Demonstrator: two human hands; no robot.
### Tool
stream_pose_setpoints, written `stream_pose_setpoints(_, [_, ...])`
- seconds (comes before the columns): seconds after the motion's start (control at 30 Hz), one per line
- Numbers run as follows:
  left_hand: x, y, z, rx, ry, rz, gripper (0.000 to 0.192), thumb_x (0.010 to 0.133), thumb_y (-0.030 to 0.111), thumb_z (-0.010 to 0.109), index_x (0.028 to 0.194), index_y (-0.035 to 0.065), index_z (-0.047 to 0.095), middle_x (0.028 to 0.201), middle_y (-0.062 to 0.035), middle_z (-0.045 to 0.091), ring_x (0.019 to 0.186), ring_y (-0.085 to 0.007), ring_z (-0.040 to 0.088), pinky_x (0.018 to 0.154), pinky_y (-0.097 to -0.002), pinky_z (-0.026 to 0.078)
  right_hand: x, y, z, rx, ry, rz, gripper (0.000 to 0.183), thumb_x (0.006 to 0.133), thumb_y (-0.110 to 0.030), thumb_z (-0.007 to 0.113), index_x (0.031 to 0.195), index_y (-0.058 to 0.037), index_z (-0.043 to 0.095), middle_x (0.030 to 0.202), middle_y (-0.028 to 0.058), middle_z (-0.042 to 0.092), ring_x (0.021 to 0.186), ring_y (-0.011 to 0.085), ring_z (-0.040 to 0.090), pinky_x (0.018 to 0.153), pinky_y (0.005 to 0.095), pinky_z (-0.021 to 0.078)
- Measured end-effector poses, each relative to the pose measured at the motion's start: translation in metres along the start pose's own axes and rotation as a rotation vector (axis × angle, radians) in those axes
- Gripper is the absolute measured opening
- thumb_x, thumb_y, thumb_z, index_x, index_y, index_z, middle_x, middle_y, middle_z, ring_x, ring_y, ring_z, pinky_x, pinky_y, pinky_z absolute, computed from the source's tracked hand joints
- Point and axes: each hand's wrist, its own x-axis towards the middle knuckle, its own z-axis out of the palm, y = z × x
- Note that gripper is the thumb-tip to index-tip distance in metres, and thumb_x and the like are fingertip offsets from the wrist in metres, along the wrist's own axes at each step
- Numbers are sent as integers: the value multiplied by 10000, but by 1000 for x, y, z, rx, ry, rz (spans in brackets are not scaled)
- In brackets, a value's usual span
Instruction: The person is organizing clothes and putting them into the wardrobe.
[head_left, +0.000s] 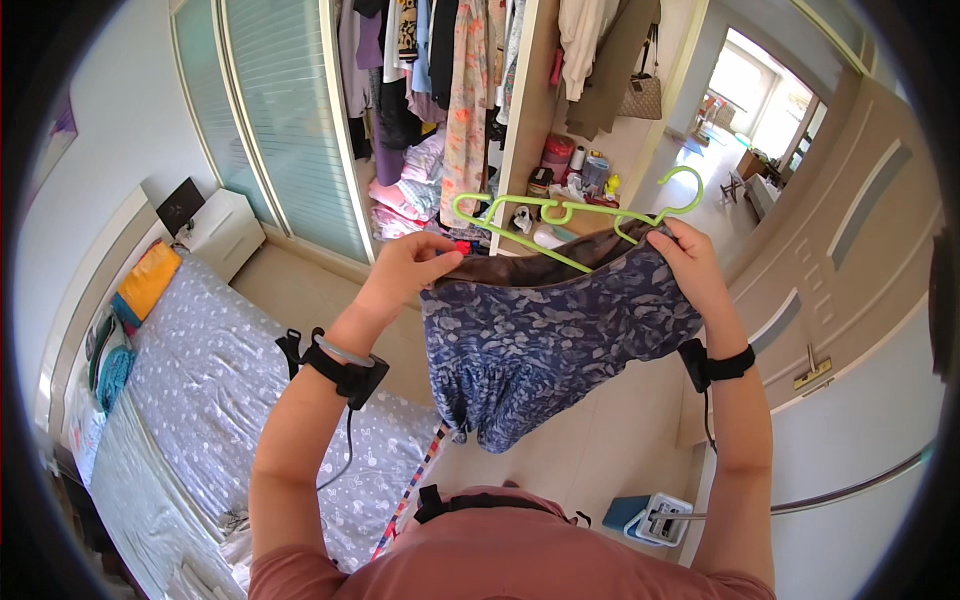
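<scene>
Held up in front of me is a dark blue patterned garment, its dark inner side showing along the top edge. My left hand pinches the left end of that edge between thumb and fingers. At the right end, my right hand grips the fabric close to the base of the hook of a light green plastic hanger. The hanger lies slanted across the garment's opening, its lower bar partly inside and its left end sticking out above the edge. The hook points up and right.
An open wardrobe with hanging clothes, folded textiles and a handbag stands ahead. A bed is at left, beside a white nightstand. At right are a door and a blue and white bucket on the floor.
</scene>
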Motion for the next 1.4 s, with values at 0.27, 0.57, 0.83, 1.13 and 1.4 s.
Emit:
stream_pose_setpoints(0.27, [14,-18,-6,202,64,-8,186,838,186,641,872,4,641,701,15,579,642,-95,533,571,-247,430,-3,1,0,-188,-122,-67,163,868,-127,630,917,25,601,700,39,534,663,96,467,625,234,408])
stream_pose_setpoints(0.57, [14,-7,9,-71,138,-155,94,875,156,565,852,70,593,708,44,558,590,-46,482,499,-203,368,-9,4,30,-554,-150,-294,153,805,-142,653,911,-35,628,805,129,615,718,288,602,636,363,470])
stream_pose_setpoints(0.83, [-10,20,54,-60,-386,245,162,914,127,573,1031,27,623,906,-6,632,827,-71,580,734,-225,475,0,23,47,-351,194,-190,146,787,-121,682,885,-26,630,742,135,587,629,284,569,576,332,454])
stream_pose_setpoints(1.13, [3,-13,11,-57,-83,184,144,893,94,605,1000,0,623,893,-25,633,831,-98,579,772,-237,469,-10,42,11,143,304,42,144,903,-95,594,972,24,638,810,-67,573,744,27,481,665,186,400])
stream_pose_setpoints(1.4, [12,-22,38,-133,29,-8,374,838,148,663,1167,27,533,1027,-42,605,895,-145,586,723,-313,493,-11,26,7,240,386,48,153,863,-97,646,961,21,658,761,-69,554,703,28,471,628,190,396])
